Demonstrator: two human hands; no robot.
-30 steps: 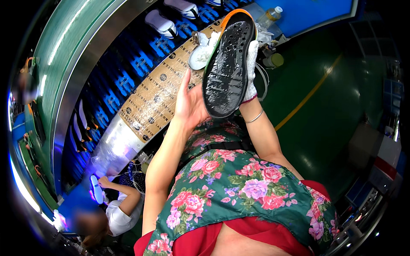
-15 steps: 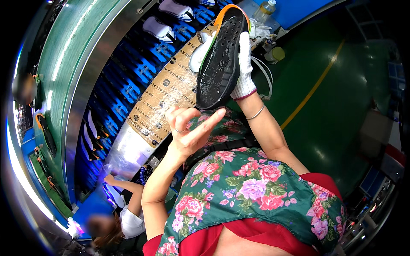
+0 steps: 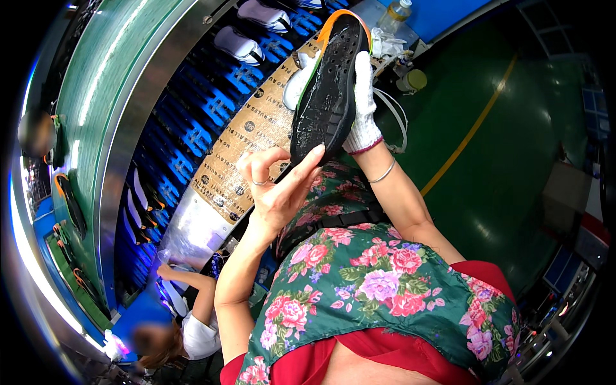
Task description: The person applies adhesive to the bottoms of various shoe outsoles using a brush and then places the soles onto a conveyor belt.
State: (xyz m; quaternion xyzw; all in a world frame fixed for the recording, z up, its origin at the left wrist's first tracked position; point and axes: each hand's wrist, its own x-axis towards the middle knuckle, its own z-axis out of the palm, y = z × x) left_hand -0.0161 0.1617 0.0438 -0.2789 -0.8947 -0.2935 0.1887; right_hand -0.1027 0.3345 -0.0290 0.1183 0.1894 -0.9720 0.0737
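My right hand (image 3: 363,106), in a white knitted glove with a dark red cuff edge, is closed around the right side of a shoe sole (image 3: 327,90). The sole is black, with small holes and whitish streaks across its face, and an orange and green rim at the far end. It is held tilted, its near end toward me. My bare left hand (image 3: 276,192), with a ring on one finger, is at that near end. One outstretched fingertip overlaps the black face; the other fingers are bent and spread apart.
Beneath the sole lies a brown printed cardboard strip (image 3: 247,141) on a bench. Left of it are blue racks (image 3: 196,138) carrying purple-grey shoes (image 3: 239,43), then a curved green conveyor (image 3: 86,96). A clear bottle (image 3: 394,16) stands far right; a co-worker (image 3: 199,337) is lower left.
My left hand has moved up and slightly left, its fingertip now over the sole's near end. The sole and my right hand have shifted slightly left.
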